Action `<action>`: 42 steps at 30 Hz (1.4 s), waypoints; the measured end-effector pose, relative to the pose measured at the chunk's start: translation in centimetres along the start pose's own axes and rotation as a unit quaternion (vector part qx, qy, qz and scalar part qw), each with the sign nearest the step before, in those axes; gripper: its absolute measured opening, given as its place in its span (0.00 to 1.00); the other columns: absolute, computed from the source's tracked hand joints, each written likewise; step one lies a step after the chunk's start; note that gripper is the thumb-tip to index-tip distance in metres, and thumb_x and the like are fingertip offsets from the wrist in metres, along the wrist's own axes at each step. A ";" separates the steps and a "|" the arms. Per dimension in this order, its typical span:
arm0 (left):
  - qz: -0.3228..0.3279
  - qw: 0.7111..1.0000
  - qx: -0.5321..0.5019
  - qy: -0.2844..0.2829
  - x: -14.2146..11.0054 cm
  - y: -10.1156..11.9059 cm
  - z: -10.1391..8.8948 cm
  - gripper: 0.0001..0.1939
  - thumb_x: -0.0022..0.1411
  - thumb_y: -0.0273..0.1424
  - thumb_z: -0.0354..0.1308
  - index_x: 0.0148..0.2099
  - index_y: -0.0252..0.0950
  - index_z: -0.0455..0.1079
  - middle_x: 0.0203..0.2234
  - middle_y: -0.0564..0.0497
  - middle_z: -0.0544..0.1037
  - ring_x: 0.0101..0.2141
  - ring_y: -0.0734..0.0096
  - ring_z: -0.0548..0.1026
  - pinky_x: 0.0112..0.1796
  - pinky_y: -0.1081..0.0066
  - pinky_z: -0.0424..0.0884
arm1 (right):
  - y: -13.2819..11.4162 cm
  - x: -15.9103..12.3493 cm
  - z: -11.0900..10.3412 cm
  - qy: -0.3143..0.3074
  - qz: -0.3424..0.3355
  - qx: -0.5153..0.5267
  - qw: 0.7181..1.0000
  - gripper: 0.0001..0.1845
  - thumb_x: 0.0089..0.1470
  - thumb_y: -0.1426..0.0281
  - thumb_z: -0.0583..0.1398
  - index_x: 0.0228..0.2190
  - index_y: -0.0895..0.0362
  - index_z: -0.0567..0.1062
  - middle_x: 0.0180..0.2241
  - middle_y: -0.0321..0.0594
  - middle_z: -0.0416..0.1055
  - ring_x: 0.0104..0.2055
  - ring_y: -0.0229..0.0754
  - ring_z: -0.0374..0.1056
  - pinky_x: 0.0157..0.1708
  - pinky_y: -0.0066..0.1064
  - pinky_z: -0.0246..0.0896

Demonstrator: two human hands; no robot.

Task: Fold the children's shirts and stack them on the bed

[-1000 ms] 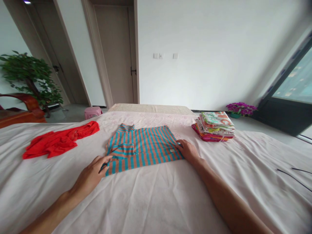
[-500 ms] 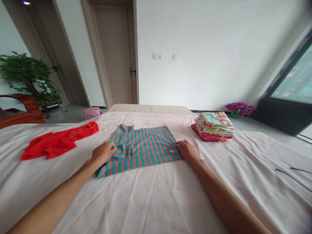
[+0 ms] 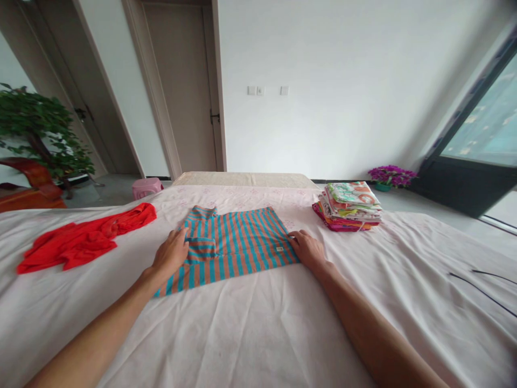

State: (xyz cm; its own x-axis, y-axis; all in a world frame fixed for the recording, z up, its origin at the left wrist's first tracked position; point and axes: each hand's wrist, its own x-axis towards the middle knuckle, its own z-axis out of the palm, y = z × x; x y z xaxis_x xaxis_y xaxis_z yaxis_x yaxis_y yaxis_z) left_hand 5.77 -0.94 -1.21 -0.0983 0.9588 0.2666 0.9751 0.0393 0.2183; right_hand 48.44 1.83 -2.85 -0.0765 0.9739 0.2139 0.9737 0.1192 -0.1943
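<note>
A shirt (image 3: 246, 237) with blue and brown stripes lies flat on the pale sheet, its sleeves folded inward over the body. A small light label shows near its right edge. My left hand (image 3: 172, 250) rests at the shirt's left side beside the nearer folded sleeve, fingers stretched over the cloth and slightly apart. At the opposite edge, my right hand (image 3: 309, 248) has its fingers bent over the hem, with the thumb close to them; the cloth's edge is between them.
A crumpled red garment (image 3: 89, 237) lies on the left of the sheet (image 3: 250, 328). To the right stands a stack of folded patterned cloths (image 3: 349, 207). Dark cables (image 3: 480, 293) reach in at far right. Beyond are a pink stool (image 3: 147, 187) and purple flowers (image 3: 391, 176).
The left hand has loosened from the folded sleeve and its fingers are straighter. The right hand stays at the same edge. The whole view has shifted slightly; the shirt keeps its shape.
</note>
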 end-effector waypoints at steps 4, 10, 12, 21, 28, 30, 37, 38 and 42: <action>0.093 0.995 -0.044 0.014 -2.5 2.3 0.3 0.21 0.67 0.28 0.43 0.59 0.34 0.66 0.58 0.40 0.71 0.58 0.58 0.68 0.56 0.61 0.65 | -0.5 0.0 -0.9 0.036 -0.011 -0.038 0.999 0.18 0.65 0.62 0.52 0.52 0.50 0.74 0.49 0.45 0.73 0.50 0.50 0.69 0.46 0.36 0.60; 0.143 0.986 -0.082 -0.014 -4.8 4.3 3.2 0.25 0.70 0.36 0.42 0.62 0.31 0.64 0.60 0.39 0.70 0.60 0.57 0.67 0.59 0.58 0.62 | -5.7 -2.2 -1.1 0.039 -0.231 0.043 0.971 0.23 0.67 0.64 0.49 0.60 0.53 0.67 0.60 0.46 0.65 0.61 0.49 0.61 0.60 0.42 0.54; 0.151 0.987 -0.058 -0.003 -5.0 4.2 4.1 0.27 0.69 0.39 0.44 0.64 0.28 0.63 0.62 0.35 0.67 0.63 0.53 0.63 0.61 0.55 0.59 | -7.7 -3.6 0.1 0.013 -0.307 0.069 0.949 0.27 0.67 0.61 0.49 0.64 0.54 0.60 0.65 0.46 0.59 0.66 0.49 0.54 0.64 0.44 0.51; 0.188 0.982 0.009 0.001 -5.2 1.5 4.3 0.32 0.68 0.47 0.46 0.67 0.34 0.60 0.65 0.39 0.62 0.66 0.51 0.57 0.63 0.50 0.53 | -4.4 -2.8 2.9 -0.031 -0.295 0.005 0.955 0.32 0.69 0.57 0.45 0.68 0.55 0.51 0.69 0.46 0.48 0.71 0.49 0.42 0.68 0.49 0.40; 0.178 0.978 -0.093 -0.048 -4.6 -0.4 3.1 0.32 0.67 0.50 0.45 0.65 0.38 0.64 0.65 0.43 0.62 0.66 0.53 0.57 0.64 0.50 0.52 | 0.5 -0.5 1.9 -0.083 -0.110 -0.082 0.987 0.34 0.68 0.54 0.39 0.68 0.55 0.49 0.70 0.43 0.43 0.71 0.49 0.40 0.67 0.51 0.39; 0.137 0.960 -0.236 -0.069 -4.3 -0.9 2.2 0.31 0.67 0.50 0.44 0.63 0.39 0.65 0.64 0.44 0.66 0.64 0.56 0.62 0.62 0.54 0.58 | 0.9 -0.4 2.2 -0.077 -0.105 -0.085 0.988 0.34 0.68 0.54 0.39 0.69 0.55 0.49 0.70 0.43 0.44 0.71 0.48 0.40 0.67 0.50 0.39; -0.089 0.906 -0.412 0.021 -2.4 -5.6 -1.7 0.28 0.61 0.53 0.49 0.44 0.32 0.72 0.38 0.42 0.80 0.34 0.65 0.77 0.33 0.70 0.71 | 1.1 -0.2 2.8 -0.060 -0.105 -0.087 0.989 0.33 0.67 0.54 0.39 0.68 0.51 0.51 0.70 0.40 0.47 0.71 0.48 0.42 0.67 0.49 0.40; -0.100 0.913 -0.395 -0.006 -2.3 -6.3 -2.1 0.28 0.59 0.54 0.50 0.42 0.33 0.73 0.35 0.44 0.80 0.31 0.67 0.76 0.29 0.71 0.68 | 1.1 -0.1 2.9 -0.056 -0.102 -0.087 0.989 0.33 0.67 0.54 0.39 0.68 0.51 0.51 0.69 0.40 0.47 0.71 0.48 0.42 0.67 0.49 0.40; -0.102 0.934 -0.319 -0.128 -2.6 -7.6 -2.9 0.27 0.54 0.55 0.51 0.34 0.34 0.72 0.26 0.49 0.77 0.25 0.68 0.73 0.26 0.72 0.64 | 1.1 -0.2 2.8 -0.052 -0.100 -0.083 0.990 0.33 0.67 0.53 0.40 0.68 0.51 0.51 0.69 0.39 0.48 0.71 0.47 0.43 0.67 0.48 0.41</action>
State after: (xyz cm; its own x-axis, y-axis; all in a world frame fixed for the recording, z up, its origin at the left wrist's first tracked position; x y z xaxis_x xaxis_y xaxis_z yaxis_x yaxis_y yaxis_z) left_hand -1.92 -4.53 -0.87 -0.1380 0.9888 -0.0563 0.6172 0.1303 0.7759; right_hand 48.91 2.35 -5.80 -0.2846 0.9496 0.1314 0.9581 0.2865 0.0047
